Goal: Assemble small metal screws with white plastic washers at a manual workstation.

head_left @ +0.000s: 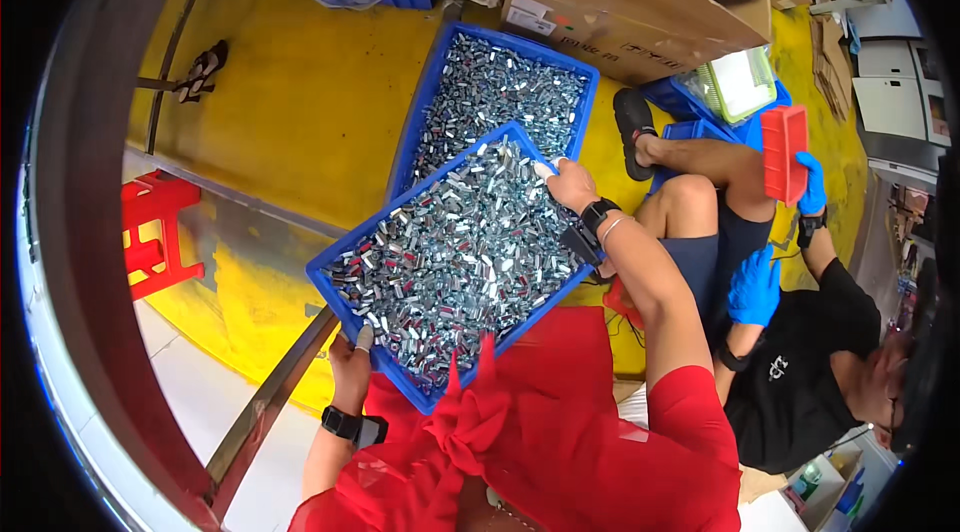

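My left hand (350, 364) grips the near left corner of a blue plastic tray (533, 320), its fingers at the rim. At the far right edge of that tray, my right hand (572, 186) is closed over the rim. The tray is heaped with small shiny metal pieces (455, 272), some reflecting red. It is turned at an angle and overlaps the near part of a second blue tray (412, 137). Similar metal pieces (505, 87) fill this second tray, which rests on the yellow floor.
A co-worker in blue gloves (755, 287) sits close on my right, holding a red bin (785, 156). A large cardboard box (640, 17) stands behind the far tray. To the left are a red stool (160, 227) and a metal rail (265, 407). Blue crates (690, 107) lie beyond the co-worker's legs.
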